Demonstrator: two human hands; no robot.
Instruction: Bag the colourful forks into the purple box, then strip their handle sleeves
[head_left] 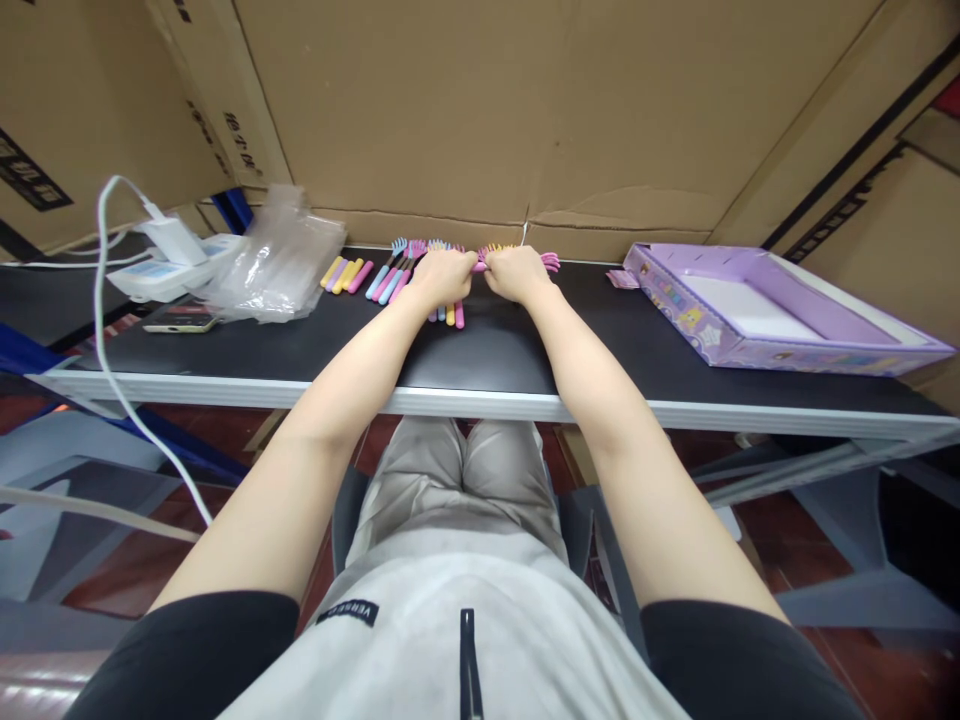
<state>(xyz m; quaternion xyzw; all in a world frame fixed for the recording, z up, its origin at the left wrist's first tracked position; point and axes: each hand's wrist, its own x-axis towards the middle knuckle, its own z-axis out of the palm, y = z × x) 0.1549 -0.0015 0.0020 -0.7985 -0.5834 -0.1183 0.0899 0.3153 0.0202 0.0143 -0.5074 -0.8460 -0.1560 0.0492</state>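
My left hand and my right hand are both closed, side by side over the back of the black table. A short pink piece of a back scratcher shows between the two fists, and a pink claw sticks out beyond my right hand. Left of my left hand lie several back scratchers with blue and pink handles, claws pointing away from me. More coloured handles show below my left hand, partly covered by it. Yellow claws appear behind my hands.
Short yellow, purple and pink handles lie farther left. Beyond them are clear plastic bags, a phone and a white power strip with a cable. An open purple box stands at right. Cardboard walls the back.
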